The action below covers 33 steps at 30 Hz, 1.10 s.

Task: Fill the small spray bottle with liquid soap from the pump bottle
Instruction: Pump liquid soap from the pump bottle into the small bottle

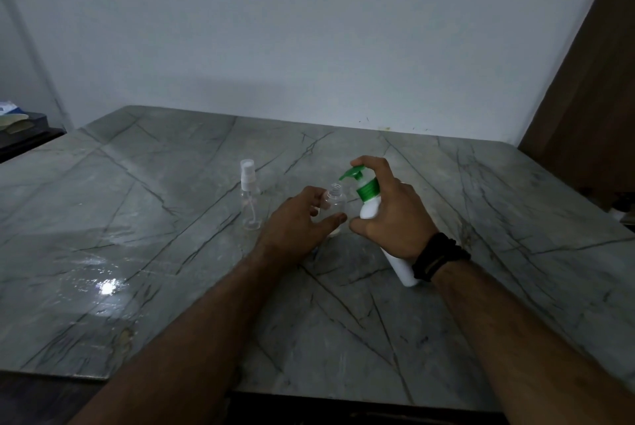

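- Grey veined stone table (171, 218) fills the lower two thirds of the frame, against a pale wall (309, 29); a brown panel (591, 81) runs down the upper right edge.
- My left hand (295, 228) sits at centre frame, thumb and fingers curled round the small spray bottle (332, 206). That bottle is clear, stands upright on the stone, and its threaded neck is open, with no cap on it.
- My right hand (391, 215), just right of centre, is clamped round the pump bottle (369, 208): white body, green collar, green pump head. Forefinger lies over the top of the pump head.
- Pump bottle is tilted, base toward the lower right, with its green spout pointing left and sitting just above and beside the open neck of the small bottle. I cannot tell whether soap is coming out.
- Dark band (438, 258) on my right wrist.
- Second clear bottle (250, 197) with a white spray top on stands upright left of centre, near my left hand but apart from it.
- Bright glare patch on the stone at lower left.
- Dark cluttered shelf (24, 129) at the far left edge; contents too dim to name.
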Tool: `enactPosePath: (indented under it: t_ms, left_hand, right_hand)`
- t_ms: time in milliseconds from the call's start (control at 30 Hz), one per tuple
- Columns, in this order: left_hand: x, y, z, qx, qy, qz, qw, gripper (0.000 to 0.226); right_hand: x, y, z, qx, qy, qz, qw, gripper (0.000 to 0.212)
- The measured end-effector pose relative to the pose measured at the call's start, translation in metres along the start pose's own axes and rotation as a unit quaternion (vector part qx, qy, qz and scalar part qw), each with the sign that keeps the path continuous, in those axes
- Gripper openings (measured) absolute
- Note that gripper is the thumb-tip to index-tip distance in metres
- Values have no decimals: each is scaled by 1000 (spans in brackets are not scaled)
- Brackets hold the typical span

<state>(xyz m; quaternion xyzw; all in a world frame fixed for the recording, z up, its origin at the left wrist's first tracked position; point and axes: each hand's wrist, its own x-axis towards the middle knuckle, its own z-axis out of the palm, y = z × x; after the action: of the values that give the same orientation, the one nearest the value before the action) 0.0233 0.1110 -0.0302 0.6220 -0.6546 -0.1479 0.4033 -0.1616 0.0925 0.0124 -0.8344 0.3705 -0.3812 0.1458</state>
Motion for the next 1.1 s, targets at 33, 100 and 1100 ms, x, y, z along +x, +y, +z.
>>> enactPosePath:
  t_ms: [33, 100, 1100]
  left_hand:
    - [0, 0, 0, 0, -1, 2, 1000, 53]
    - [0, 0, -1, 2, -4, 3, 1000, 53]
    - [1, -2, -1, -4, -4, 4, 1000, 49]
  right_hand:
    - [0, 0, 1, 0, -4, 1, 1000, 77]
    - [1, 0, 1, -2, -7, 2, 1000, 74]
    - [1, -6, 1, -18, 11, -8, 1000, 79]
